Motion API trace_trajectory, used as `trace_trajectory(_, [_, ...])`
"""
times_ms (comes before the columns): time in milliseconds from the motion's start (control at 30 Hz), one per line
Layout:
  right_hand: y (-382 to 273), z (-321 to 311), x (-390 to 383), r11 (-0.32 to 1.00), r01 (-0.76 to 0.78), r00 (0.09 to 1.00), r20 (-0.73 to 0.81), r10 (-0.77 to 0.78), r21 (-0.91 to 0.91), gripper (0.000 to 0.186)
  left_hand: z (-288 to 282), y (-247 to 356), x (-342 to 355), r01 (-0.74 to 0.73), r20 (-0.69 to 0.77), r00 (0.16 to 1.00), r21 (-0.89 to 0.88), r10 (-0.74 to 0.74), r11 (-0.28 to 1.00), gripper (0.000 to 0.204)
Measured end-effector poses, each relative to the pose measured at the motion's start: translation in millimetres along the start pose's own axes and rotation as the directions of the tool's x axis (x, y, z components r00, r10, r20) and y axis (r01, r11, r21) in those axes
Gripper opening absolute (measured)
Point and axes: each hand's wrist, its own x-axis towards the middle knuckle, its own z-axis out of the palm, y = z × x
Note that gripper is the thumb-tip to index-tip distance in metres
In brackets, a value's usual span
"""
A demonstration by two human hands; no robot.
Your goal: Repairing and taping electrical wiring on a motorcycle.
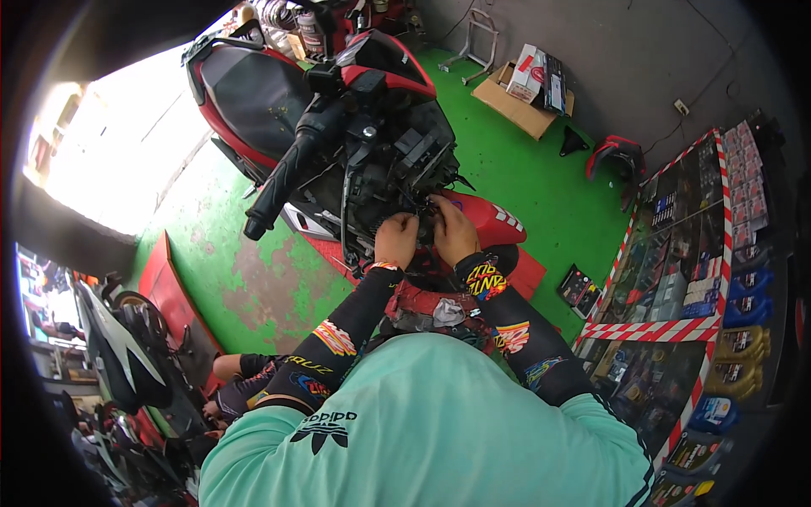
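Before me stands a red and black scooter with its front cover off, so dark housings and wiring lie bare below the handlebar. Both my hands are in at the front of it, just above the red front fender. My left hand is closed, fingertips pinched together by the dark parts. Close beside it, my right hand has its fingers curled at the wiring. What either hand grips is too small and dark to make out. A whitish rag lies on a worn red surface near my body.
Back right, a cardboard box holds smaller boxes, near a red and black fairing piece. A glass display case edged in striped tape stands right, beside a tool case. Lower left are another person's arm and parked motorcycles.
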Motion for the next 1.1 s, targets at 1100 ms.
trace_trajectory(1100, [45.7,25.4,-13.3,0.963,-0.197,0.919,-0.307,0.247,0.186,0.026,4.3,30.5,14.8,0.101,-0.193,0.979,0.150,-0.071,0.983,0.040])
